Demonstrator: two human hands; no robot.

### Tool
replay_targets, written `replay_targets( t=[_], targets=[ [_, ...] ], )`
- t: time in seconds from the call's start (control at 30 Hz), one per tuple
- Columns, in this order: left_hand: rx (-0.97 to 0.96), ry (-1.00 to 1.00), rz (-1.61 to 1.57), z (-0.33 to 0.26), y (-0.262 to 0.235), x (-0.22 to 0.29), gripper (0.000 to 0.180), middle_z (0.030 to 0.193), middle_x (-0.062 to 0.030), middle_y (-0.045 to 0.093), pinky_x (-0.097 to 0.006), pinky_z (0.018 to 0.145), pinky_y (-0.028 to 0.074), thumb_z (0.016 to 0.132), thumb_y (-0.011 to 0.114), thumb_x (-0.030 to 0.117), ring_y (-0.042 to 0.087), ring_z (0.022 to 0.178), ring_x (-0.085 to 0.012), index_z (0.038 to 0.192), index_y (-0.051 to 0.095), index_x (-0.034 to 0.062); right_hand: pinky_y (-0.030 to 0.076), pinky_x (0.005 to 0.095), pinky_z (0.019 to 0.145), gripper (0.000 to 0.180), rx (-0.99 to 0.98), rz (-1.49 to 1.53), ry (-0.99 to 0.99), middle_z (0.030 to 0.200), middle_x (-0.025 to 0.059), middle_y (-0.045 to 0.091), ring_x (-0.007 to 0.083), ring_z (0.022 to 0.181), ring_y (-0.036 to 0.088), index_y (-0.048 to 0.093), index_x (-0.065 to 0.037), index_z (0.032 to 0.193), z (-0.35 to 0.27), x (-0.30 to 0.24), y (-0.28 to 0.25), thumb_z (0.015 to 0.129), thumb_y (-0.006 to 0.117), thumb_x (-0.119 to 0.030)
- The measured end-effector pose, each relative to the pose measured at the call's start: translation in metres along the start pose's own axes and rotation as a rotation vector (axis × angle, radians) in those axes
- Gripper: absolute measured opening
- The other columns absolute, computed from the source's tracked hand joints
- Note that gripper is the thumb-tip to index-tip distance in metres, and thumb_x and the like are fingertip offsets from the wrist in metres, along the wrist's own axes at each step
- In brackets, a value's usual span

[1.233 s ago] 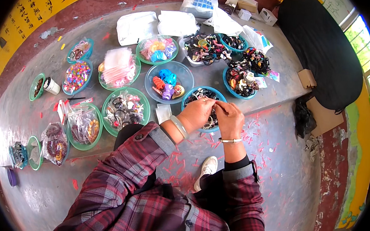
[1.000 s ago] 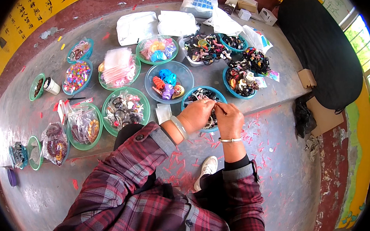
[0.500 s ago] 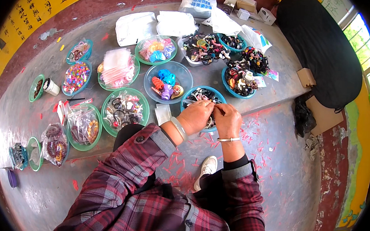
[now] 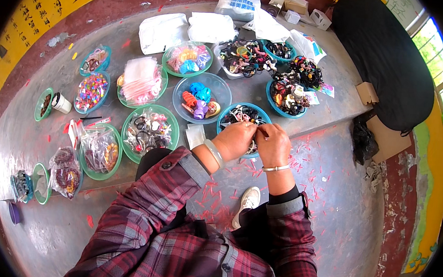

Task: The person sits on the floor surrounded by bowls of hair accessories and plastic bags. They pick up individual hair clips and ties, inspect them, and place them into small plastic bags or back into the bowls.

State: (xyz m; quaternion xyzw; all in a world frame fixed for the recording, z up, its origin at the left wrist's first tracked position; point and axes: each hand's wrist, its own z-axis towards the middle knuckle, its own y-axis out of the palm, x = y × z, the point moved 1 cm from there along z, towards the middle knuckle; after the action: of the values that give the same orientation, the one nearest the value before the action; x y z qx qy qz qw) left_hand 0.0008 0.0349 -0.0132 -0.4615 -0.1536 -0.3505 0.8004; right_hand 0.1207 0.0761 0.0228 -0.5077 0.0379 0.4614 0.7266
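Note:
Both hands meet over the near edge of a blue bowl (image 4: 224, 109) that holds dark and pale bands. My left hand (image 4: 235, 139), with a pale bangle at the wrist, has its fingers curled inward and closed. Right beside it, my right hand (image 4: 274, 145) pinches with thumb and forefinger, and a thin bracelet circles that wrist. Whatever sits between the fingertips is too small and too covered to make out. Just left of my left hand lies a small clear plastic packet (image 4: 195, 136). Behind the blue bowl stands a clear bluish bowl (image 4: 221, 90) with blue, red and purple pieces.
Several bowls of trinkets stand on the grey ledge, among them a green bowl (image 4: 173, 123) at left and a blue bowl of hair ties (image 4: 282, 111) at right. White bags (image 4: 162, 32) lie at the back. Red scraps (image 4: 217, 193) litter the floor, and a black cover (image 4: 381, 57) leans at right.
The hands stay over the blue bowl. My right hand has shifted very slightly to the right and the fingertips have moved a little; more of the bowl's contents shows.

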Motion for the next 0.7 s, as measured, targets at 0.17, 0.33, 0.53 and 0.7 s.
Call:
replay_targets(
  t=[0.17, 0.33, 0.53, 0.7],
  targets=[
    [-0.016, -0.028, 0.009, -0.0021, 0.0033, -0.0014, 0.015, 0.079, -0.0156, 0.056, -0.038, 0.064, 0.045, 0.072, 0.048, 0.002, 0.055, 0.076, -0.0329, 0.086, 0.051, -0.0002, 0.044, 0.0401, 0.06, 0.005, -0.007, -0.02, 0.014, 0.069, 0.012, 0.058, 0.031, 0.066, 0.055, 0.061, -0.005, 0.069, -0.0003, -0.0013, -0.0003, 0.066, 0.058, -0.007],
    [-0.02, -0.005, 0.03, -0.0025, 0.0022, -0.0013, 0.015, 0.081, -0.0154, 0.056, -0.038, 0.066, 0.045, 0.072, 0.048, 0.002, 0.055, 0.078, -0.0325, 0.087, 0.051, -0.0003, 0.044, 0.0401, 0.061, 0.005, -0.054, -0.029, 0.016, 0.069, 0.0128, 0.058, 0.0317, 0.066, 0.055, 0.061, -0.005, 0.068, 0.0004, -0.0045, -0.0034, 0.066, 0.058, -0.008],
    [-0.152, -0.045, 0.078, -0.0056, 0.003, -0.0032, 0.016, 0.084, -0.0158, 0.057, -0.039, 0.071, 0.045, 0.073, 0.047, 0.004, 0.055, 0.081, -0.032, 0.088, 0.052, -0.0002, 0.043, 0.0406, 0.061, 0.006, -0.132, -0.088, 0.02, 0.068, 0.0116, 0.058, 0.031, 0.066, 0.056, 0.06, -0.005, 0.065, -0.003, 0.0039, -0.0001, 0.066, 0.058, -0.011],
    [-0.195, -0.042, 0.074, -0.0061, 0.0037, -0.0044, 0.016, 0.085, -0.016, 0.057, -0.039, 0.072, 0.044, 0.074, 0.047, 0.005, 0.054, 0.082, -0.0324, 0.088, 0.053, -0.0002, 0.042, 0.0409, 0.061, 0.006, -0.138, -0.082, 0.03, 0.068, 0.0109, 0.058, 0.0306, 0.066, 0.056, 0.059, -0.006, 0.064, -0.0039, 0.0044, 0.0011, 0.066, 0.057, -0.011]
  ],
)
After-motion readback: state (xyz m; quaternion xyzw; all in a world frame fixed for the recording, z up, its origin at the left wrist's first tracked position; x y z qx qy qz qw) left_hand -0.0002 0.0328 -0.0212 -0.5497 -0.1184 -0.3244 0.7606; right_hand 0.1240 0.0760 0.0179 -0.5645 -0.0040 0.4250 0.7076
